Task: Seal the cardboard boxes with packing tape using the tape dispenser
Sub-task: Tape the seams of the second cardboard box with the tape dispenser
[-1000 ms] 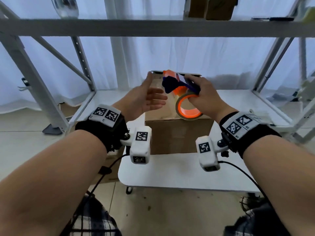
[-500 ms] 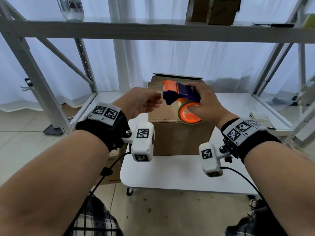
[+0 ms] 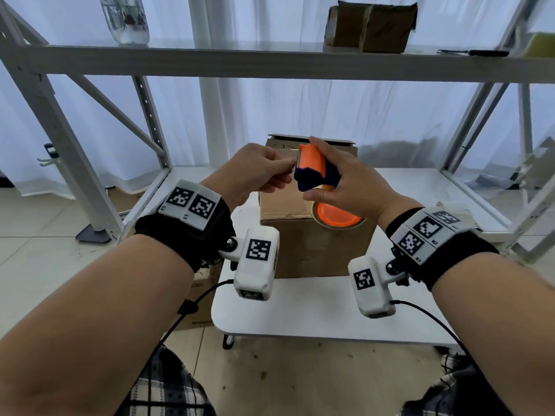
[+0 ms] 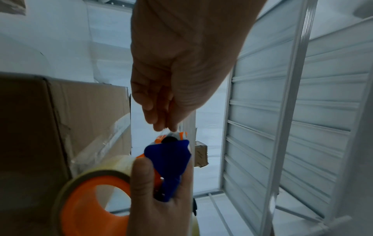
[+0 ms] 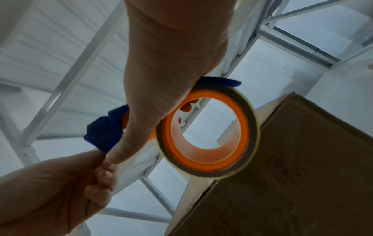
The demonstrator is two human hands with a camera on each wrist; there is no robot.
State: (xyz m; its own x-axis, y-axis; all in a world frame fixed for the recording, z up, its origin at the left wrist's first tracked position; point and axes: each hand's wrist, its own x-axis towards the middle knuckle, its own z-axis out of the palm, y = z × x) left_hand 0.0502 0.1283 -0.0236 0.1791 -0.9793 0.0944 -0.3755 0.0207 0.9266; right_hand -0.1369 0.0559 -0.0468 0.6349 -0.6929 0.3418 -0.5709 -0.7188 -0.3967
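Note:
A brown cardboard box (image 3: pixel 288 247) stands on a small white table (image 3: pixel 315 313). Above its top my right hand (image 3: pixel 339 184) grips the blue and orange tape dispenser (image 3: pixel 313 169), whose clear tape roll with an orange core (image 3: pixel 336 219) hangs below the palm. My left hand (image 3: pixel 258 172) has its fingers curled and pinches the loose end of the clear tape at the dispenser's front edge. In the left wrist view the fingertips (image 4: pixel 161 126) meet the tape just above the blue dispenser (image 4: pixel 169 161). The right wrist view shows the roll (image 5: pixel 207 135) beside the box (image 5: pixel 292 183).
A white metal rack surrounds the table, with a shelf beam (image 3: pixel 270 63) overhead. On that upper shelf are two small cardboard boxes (image 3: pixel 372 27) and a clear bottle (image 3: pixel 126 19). Another carton (image 3: pixel 198 301) sits on the tiled floor left of the table.
My left hand went from open beside the dispenser to closed on the tape end at its front. The right hand turned the dispenser so its orange top faces up.

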